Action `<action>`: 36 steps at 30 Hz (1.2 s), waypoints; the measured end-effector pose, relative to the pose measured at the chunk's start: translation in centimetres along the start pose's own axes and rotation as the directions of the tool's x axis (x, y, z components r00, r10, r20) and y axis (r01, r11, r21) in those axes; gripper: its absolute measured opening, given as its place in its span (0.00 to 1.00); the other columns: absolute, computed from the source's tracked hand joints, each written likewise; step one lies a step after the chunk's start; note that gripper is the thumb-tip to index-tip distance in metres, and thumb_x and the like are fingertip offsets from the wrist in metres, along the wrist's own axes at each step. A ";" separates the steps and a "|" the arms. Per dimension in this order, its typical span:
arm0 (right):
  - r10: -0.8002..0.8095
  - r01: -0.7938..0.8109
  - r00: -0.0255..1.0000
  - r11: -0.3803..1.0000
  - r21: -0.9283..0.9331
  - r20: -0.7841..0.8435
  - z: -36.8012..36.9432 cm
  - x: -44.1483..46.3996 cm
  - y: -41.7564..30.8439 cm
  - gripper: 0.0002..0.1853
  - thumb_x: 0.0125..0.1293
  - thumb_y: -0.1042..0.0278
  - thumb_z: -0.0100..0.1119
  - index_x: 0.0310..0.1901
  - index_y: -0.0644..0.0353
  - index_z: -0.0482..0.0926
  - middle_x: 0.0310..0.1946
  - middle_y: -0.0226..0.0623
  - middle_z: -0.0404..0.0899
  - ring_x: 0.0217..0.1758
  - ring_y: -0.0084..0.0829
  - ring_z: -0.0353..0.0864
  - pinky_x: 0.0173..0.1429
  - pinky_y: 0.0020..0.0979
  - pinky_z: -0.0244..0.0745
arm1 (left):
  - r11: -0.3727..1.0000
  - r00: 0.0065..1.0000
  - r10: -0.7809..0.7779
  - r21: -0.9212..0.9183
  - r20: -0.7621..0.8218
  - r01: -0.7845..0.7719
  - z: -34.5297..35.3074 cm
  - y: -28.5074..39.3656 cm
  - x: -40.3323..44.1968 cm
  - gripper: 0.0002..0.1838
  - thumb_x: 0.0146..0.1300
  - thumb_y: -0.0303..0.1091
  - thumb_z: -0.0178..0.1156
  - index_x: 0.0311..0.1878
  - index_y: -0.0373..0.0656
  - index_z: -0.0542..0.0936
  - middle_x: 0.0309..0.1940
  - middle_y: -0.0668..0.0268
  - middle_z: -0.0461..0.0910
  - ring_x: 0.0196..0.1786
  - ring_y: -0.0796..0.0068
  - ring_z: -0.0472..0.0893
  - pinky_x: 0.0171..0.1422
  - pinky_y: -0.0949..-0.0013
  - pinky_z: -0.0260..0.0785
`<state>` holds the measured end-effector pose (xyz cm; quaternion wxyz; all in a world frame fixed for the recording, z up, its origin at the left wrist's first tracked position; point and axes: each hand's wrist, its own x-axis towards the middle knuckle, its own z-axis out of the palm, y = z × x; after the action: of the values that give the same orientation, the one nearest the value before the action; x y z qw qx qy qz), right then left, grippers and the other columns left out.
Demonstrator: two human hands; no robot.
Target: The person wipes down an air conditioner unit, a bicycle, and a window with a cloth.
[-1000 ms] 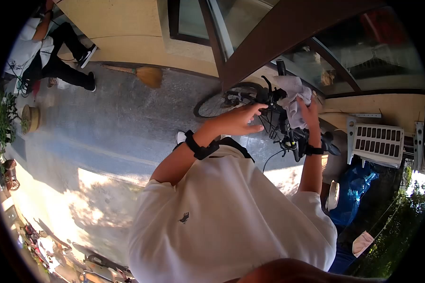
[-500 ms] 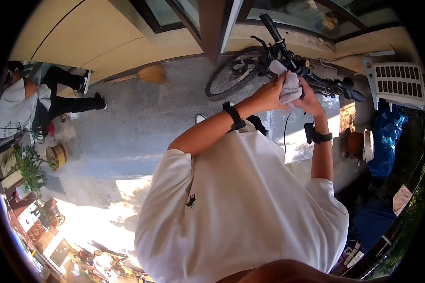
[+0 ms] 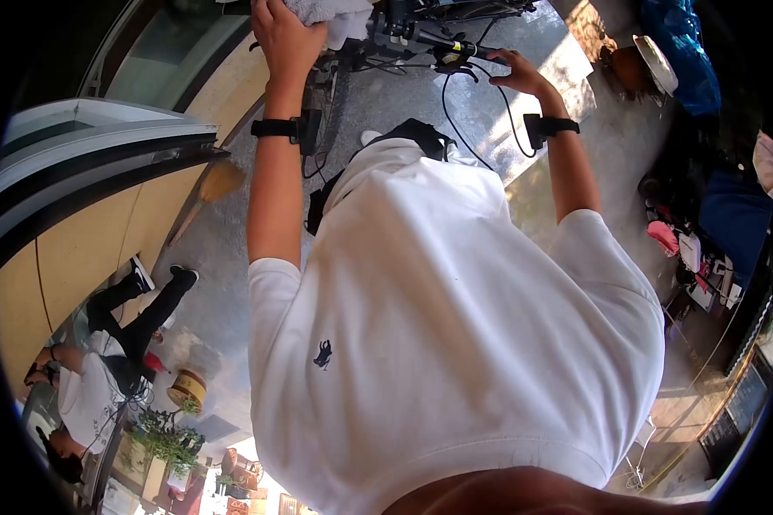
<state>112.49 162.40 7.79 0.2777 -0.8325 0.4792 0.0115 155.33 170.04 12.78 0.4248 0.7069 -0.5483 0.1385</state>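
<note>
My left hand [image 3: 289, 41] is at the top left, its fingers closed on a light grey cloth [image 3: 339, 15] beside the bicycle. The black bicycle [image 3: 404, 30] is cut off by the top edge, with its handlebar reaching right. At the end of the handlebar grip [image 3: 483, 53], my right hand [image 3: 524, 75] has its fingers curled round the tip, the thumb lower down. Thin cables hang below the bar near that hand.
A co-worker [image 3: 94, 378] in a white top and black trousers is at the lower left, near a broom [image 3: 219, 182] and a potted plant [image 3: 165, 438]. An open window frame [image 3: 103, 142] juts in at the left. A blue plastic bag [image 3: 683, 56] lies upper right.
My hands have moved apart. The left keeps the cloth, while the right has left it for the handlebar grip. The view has turned, and the bicycle now lies at the top edge.
</note>
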 end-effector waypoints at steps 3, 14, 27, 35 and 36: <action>0.006 -0.004 0.998 1.000 0.026 -0.067 2.3 1.4 4.3 0.21 0.51 0.63 0.75 0.45 0.57 0.79 0.46 0.39 0.80 0.49 0.36 0.81 0.51 0.37 0.78 | 0.904 0.933 -0.132 -0.347 0.334 0.251 -0.3 1.5 1.7 0.40 0.59 0.40 0.66 0.74 0.45 0.61 0.74 0.52 0.59 0.73 0.41 0.59 0.78 0.53 0.49; 0.117 -0.106 0.980 0.991 0.077 -0.160 5.8 3.2 4.3 0.09 0.60 0.67 0.61 0.27 0.63 0.76 0.23 0.44 0.82 0.25 0.40 0.86 0.32 0.40 0.78 | 0.988 0.983 0.015 -0.157 0.183 0.014 1.0 -1.9 0.5 0.29 0.53 0.42 0.69 0.55 0.36 0.74 0.50 0.47 0.77 0.55 0.40 0.76 0.58 0.48 0.69; -0.033 0.201 0.792 0.957 -0.209 0.610 12.2 -1.2 8.9 0.33 0.43 0.70 0.66 0.57 0.66 0.75 0.42 0.57 0.84 0.47 0.51 0.85 0.48 0.46 0.80 | 0.575 0.667 -0.156 -0.482 0.728 0.661 -9.5 0.0 -5.9 0.29 0.53 0.33 0.71 0.59 0.35 0.76 0.52 0.55 0.82 0.54 0.66 0.81 0.61 0.64 0.70; 0.140 0.347 0.627 0.830 -0.436 0.766 13.2 4.2 -4.1 0.31 0.61 0.43 0.62 0.57 0.58 0.77 0.52 0.47 0.82 0.57 0.48 0.81 0.61 0.47 0.75 | 0.642 0.703 -0.357 -0.386 0.615 0.663 -19.9 1.3 -9.8 0.47 0.46 0.24 0.74 0.70 0.42 0.60 0.58 0.52 0.76 0.60 0.65 0.78 0.65 0.62 0.68; 0.111 0.434 0.586 0.794 -0.426 0.802 14.9 5.8 -5.3 0.29 0.60 0.45 0.63 0.56 0.58 0.77 0.50 0.48 0.83 0.56 0.49 0.81 0.60 0.47 0.76 | 0.639 0.706 -0.364 -0.389 0.607 0.664 -20.5 2.3 -9.0 0.47 0.46 0.24 0.74 0.70 0.42 0.60 0.58 0.52 0.76 0.60 0.65 0.78 0.65 0.62 0.68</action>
<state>123.57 166.87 -4.05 0.1914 -0.8225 0.1934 0.4995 155.60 191.37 20.15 0.4932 0.6816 -0.4158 -0.3453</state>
